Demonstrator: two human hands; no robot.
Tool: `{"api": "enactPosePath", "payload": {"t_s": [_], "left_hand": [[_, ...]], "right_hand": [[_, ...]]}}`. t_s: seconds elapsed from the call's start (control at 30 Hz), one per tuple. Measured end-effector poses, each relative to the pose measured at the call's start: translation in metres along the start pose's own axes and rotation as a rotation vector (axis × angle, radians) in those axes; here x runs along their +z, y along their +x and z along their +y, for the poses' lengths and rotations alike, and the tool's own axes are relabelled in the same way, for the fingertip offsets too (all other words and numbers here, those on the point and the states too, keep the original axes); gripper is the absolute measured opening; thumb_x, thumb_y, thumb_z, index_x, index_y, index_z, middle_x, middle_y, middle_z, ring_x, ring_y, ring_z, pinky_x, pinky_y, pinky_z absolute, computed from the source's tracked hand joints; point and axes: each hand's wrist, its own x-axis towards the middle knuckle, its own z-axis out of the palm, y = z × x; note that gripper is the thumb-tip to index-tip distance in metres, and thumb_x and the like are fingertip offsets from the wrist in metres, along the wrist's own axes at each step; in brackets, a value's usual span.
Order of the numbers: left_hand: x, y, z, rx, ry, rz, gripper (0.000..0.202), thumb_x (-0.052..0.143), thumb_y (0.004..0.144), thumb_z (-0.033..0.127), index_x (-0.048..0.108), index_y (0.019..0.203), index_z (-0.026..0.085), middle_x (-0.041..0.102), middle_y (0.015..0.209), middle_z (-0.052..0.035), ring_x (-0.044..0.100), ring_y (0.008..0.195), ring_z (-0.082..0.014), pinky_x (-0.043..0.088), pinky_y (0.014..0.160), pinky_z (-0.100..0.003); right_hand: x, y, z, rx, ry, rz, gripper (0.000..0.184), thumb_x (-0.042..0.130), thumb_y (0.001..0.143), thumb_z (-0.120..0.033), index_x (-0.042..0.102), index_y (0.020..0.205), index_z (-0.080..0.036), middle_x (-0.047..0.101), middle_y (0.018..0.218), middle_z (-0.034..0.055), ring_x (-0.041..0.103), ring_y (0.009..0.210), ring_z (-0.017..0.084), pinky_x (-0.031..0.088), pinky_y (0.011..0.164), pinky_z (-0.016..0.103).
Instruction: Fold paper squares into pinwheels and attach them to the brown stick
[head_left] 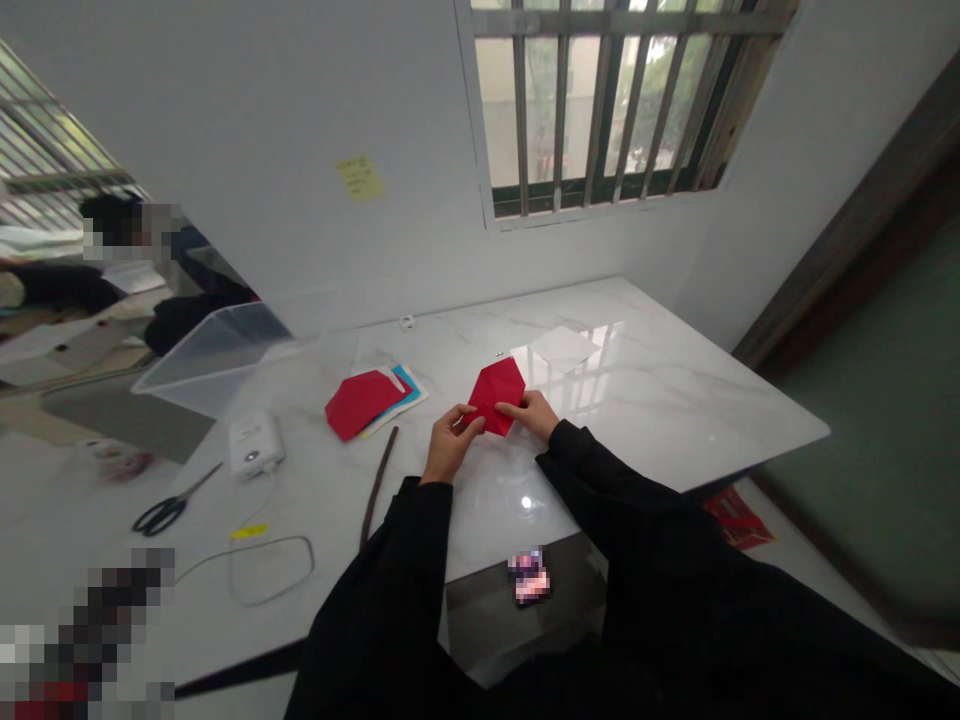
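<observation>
A folded red paper [498,388] lies on the white marble table [660,400] in front of me. My left hand [448,443] pinches its near left corner. My right hand [534,413] presses fingers down on its near right edge. Both arms wear black sleeves. A stack of coloured sheets [369,400], red on top with blue and white beneath, lies to the left of the hands.
A white sheet [564,346] lies beyond the red paper. On the left are a clear plastic bin [214,355], a small white device [255,443] with a cable, scissors [169,507] and a dark strip [377,487]. Another person sits at far left.
</observation>
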Motion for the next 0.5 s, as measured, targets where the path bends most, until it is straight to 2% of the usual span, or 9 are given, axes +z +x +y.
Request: {"api": "enactPosePath", "payload": {"t_s": [0.13, 0.23, 0.37, 0.43, 0.5], "left_hand": [[0.0003, -0.0003, 0.0020, 0.038, -0.033, -0.010, 0.039, 0.083, 0.068, 0.037, 0.062, 0.095, 0.018, 0.069, 0.098, -0.0037, 0.067, 0.082, -0.0178, 0.055, 0.075, -0.029], [-0.0002, -0.0007, 0.0032, 0.065, -0.063, -0.022, 0.054, 0.083, 0.070, 0.035, 0.061, 0.117, 0.019, 0.070, 0.103, -0.0056, 0.069, 0.086, -0.0195, 0.056, 0.075, -0.030], [-0.0016, -0.0010, 0.0030, 0.050, -0.105, -0.032, 0.088, 0.083, 0.071, 0.035, 0.042, 0.148, 0.023, 0.071, 0.096, -0.0042, 0.072, 0.084, -0.0207, 0.058, 0.076, -0.032], [-0.0020, -0.0008, 0.0024, 0.037, -0.125, -0.047, 0.098, 0.085, 0.070, 0.036, 0.034, 0.154, 0.024, 0.072, 0.096, -0.0047, 0.073, 0.085, -0.0221, 0.058, 0.077, -0.033], [-0.0022, -0.0005, 0.0017, 0.017, -0.137, -0.071, 0.102, 0.087, 0.068, 0.036, 0.034, 0.154, 0.023, 0.074, 0.099, -0.0068, 0.073, 0.086, -0.0238, 0.059, 0.079, -0.035]], "right_hand": [[0.0008, -0.0010, -0.0003, 0.003, -0.004, -0.035, 0.045, 0.080, 0.070, -0.049, 0.076, 0.088, -0.008, 0.076, 0.084, 0.0104, 0.065, 0.070, 0.018, 0.050, 0.067, 0.030], [0.0007, -0.0007, 0.0010, -0.010, -0.038, -0.048, 0.044, 0.079, 0.071, -0.049, 0.076, 0.087, -0.009, 0.075, 0.082, 0.0096, 0.065, 0.069, 0.017, 0.050, 0.066, 0.029], [-0.0004, 0.0002, 0.0034, -0.029, -0.062, -0.057, 0.044, 0.079, 0.072, -0.050, 0.076, 0.087, -0.009, 0.075, 0.081, 0.0088, 0.064, 0.068, 0.017, 0.050, 0.066, 0.029], [-0.0008, 0.0004, 0.0044, -0.037, -0.062, -0.069, 0.044, 0.079, 0.072, -0.050, 0.077, 0.087, -0.010, 0.075, 0.081, 0.0089, 0.065, 0.069, 0.018, 0.050, 0.067, 0.029], [-0.0011, 0.0004, 0.0049, -0.045, -0.070, -0.080, 0.043, 0.078, 0.072, -0.050, 0.077, 0.087, -0.010, 0.075, 0.081, 0.0090, 0.065, 0.070, 0.018, 0.051, 0.068, 0.030]]}}
